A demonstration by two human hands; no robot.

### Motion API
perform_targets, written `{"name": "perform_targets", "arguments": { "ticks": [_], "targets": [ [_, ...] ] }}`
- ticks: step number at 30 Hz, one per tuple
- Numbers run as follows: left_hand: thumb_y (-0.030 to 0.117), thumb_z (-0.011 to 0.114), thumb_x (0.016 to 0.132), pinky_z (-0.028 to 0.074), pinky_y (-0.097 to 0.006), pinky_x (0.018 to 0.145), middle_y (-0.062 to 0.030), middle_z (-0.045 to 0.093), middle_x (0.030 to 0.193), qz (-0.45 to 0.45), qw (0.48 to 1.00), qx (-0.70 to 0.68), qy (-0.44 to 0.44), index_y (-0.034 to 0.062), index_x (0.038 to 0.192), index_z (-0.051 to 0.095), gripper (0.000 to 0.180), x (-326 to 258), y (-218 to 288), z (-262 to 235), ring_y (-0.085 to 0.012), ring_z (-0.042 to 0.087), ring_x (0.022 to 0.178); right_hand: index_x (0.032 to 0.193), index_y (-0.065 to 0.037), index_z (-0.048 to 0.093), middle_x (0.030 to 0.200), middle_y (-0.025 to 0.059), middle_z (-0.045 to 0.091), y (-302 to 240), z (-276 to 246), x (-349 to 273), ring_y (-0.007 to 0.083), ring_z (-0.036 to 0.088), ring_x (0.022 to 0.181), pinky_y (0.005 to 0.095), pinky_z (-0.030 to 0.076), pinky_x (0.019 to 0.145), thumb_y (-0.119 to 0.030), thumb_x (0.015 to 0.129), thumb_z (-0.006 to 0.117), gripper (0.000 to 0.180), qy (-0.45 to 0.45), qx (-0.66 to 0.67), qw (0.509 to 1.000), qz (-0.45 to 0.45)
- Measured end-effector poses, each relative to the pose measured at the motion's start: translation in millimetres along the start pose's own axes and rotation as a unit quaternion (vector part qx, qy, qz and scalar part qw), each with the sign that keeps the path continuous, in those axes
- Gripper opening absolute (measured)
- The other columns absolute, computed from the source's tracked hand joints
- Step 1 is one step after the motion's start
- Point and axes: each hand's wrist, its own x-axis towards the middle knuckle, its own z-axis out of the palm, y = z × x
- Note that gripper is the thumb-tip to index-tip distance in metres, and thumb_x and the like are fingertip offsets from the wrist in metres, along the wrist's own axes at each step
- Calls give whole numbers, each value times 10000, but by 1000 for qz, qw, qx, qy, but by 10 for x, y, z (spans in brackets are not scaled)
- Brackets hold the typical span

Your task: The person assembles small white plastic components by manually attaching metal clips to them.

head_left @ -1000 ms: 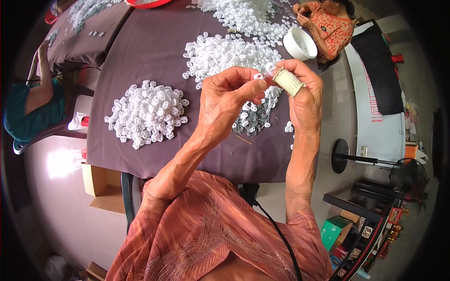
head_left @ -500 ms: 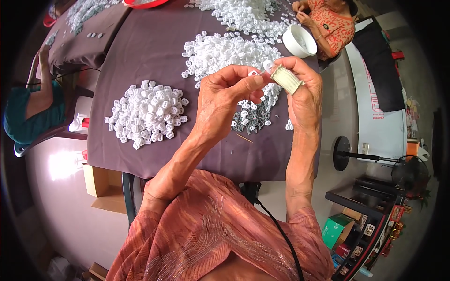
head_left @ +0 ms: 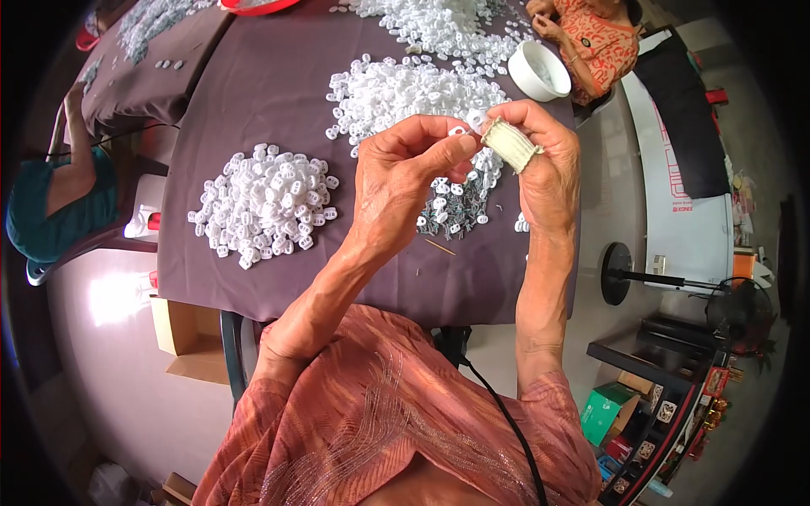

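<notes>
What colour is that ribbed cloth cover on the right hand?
Pale cream: the ribbed cloth cover on the right hand shows best in the head view.

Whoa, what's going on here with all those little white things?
The person's left hand pinches a small white piece. The right hand, wearing a cream ribbed band, holds another white piece close by. Both are raised over the covered table. A white heap sits to the left; a bigger heap lies ahead, with grey bits at its near side.
</notes>
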Motion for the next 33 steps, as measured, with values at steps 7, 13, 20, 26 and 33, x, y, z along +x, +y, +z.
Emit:
{"name": "perform_targets", "arguments": {
  "ticks": [7,13,20,26,33],
  "targets": [
    [103,662,752,434,-203,576,-40,597,660,9,1000,19,-1,-24,834,633,154,13,-3,-23,-82,534,601,886,25,585,790,39,608,2,-9,3,66,549,726,195,415,693,-80,770,572,157,-4,-41,999,9],
    [115,677,746,440,-209,583,-51,610,670,9,998,57,2,-31,844,638,181,9,22,-31,-87,543,606,830,6,588,661,21,608,25,-2,31,30,507,589,190,372,504,-40,753,545,100,2,-68,997,-23],
    [161,649,774,473,-262,636,-87,626,726,-1,998,54,-18,-43,870,620,227,31,19,-68,-136,584,644,829,7,589,661,16,597,-5,-7,19,40,518,607,200,397,523,-51,753,550,103,-5,-102,994,-27],
    [159,609,811,495,-274,627,-101,624,753,-11,998,56,-13,-54,920,601,239,59,-35,-97,-156,603,661,844,9,570,733,2,577,-51,-58,38,40,515,677,181,404,607,-37,760,549,98,-63,-201,977,-4],
    [157,613,809,502,-278,646,-107,619,775,-40,998,-13,-35,-49,934,589,242,81,-72,-142,-171,612,682,916,6,597,807,43,605,-17,26,-31,106,569,769,223,447,690,26,708,591,209,0,-209,972,-106]
  ]
}}
